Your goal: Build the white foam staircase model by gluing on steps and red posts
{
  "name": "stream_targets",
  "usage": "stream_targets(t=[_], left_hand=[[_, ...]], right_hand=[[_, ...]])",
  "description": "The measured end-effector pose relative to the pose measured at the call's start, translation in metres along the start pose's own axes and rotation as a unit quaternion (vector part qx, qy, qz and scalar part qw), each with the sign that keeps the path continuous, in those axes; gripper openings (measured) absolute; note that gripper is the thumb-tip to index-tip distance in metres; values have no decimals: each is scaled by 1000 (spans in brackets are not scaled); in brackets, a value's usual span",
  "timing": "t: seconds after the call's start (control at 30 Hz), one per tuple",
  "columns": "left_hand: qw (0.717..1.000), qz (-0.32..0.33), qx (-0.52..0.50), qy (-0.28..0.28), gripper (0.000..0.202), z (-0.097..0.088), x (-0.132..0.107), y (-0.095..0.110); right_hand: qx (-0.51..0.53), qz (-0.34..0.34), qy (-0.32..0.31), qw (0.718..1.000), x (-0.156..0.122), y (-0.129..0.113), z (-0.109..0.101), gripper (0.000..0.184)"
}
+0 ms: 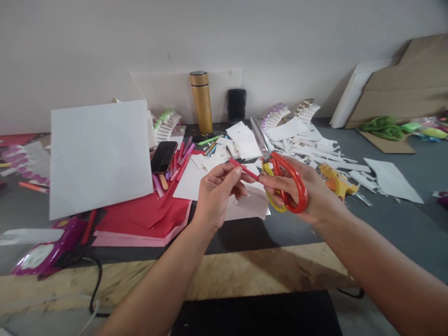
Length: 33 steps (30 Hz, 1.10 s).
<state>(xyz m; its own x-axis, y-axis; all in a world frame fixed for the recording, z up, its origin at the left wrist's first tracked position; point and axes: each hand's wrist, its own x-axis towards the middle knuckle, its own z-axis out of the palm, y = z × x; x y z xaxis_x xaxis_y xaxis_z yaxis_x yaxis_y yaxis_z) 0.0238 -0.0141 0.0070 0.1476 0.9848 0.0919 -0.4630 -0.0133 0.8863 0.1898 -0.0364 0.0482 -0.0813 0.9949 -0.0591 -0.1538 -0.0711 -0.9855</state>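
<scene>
Between the thumb and fingers of my left hand (219, 191) is a thin rolled red paper tube (244, 170), pointing down to the right. Its right end meets the fingers of my right hand (311, 186). That hand also holds a pair of scissors (262, 137) with one red handle loop and one yellow one, blades pointing up and away. The blades look nearly closed and are apart from the tube. White paper sheets (250, 205) lie on the dark table below both hands.
A white board (100, 156) and red sheets (140, 214) lie left, near a purple glue gun (52, 247). Behind stand a gold flask (202, 102) and a black phone (164, 156). White paper strips (322, 151) and a yellow glue gun (338, 181) lie right.
</scene>
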Motion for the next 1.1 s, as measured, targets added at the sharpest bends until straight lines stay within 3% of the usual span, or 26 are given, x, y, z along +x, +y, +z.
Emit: stream_targets(t=[0.2,0.33,0.43,0.5,0.6,0.67,0.73,0.87,0.93,0.97,1.1], left_hand=[[1000,16,2,4,19,2,-2,-2],[999,18,34,-24,19,-2,0,2],[981,112,157,-23,14,-9,2,9],[923,230,304,-41,19,-13,2,14],[792,345,486,-134,17,-12,2,17],[723,360,564,-175,15,-8,1,19],[671,360,622,-183,23,-2,-1,20],[605,382,677,-174,23,10,-8,26],[608,378,676,-174,21,14,-11,27],[629,365,663,-177,20,15,-12,27],[781,263,545,-154,16,12,-5,26]], right_hand=[[10,-3,-2,1000,0,-1,1,46],[18,-7,-16,1000,1,0,0,47],[-4,-6,-20,1000,2,-1,-6,44],[-32,5,-16,999,3,-3,-10,43],[-72,21,-21,997,2,-10,-14,47],[-83,18,-34,996,0,-15,-16,48],[-78,20,-43,996,-2,-16,-17,49],[-50,17,-35,998,-7,-13,-19,49],[-44,7,-26,999,-11,-11,-20,49],[-41,2,-24,999,-13,-12,-21,50],[-36,-44,-32,998,-19,-16,-34,53]])
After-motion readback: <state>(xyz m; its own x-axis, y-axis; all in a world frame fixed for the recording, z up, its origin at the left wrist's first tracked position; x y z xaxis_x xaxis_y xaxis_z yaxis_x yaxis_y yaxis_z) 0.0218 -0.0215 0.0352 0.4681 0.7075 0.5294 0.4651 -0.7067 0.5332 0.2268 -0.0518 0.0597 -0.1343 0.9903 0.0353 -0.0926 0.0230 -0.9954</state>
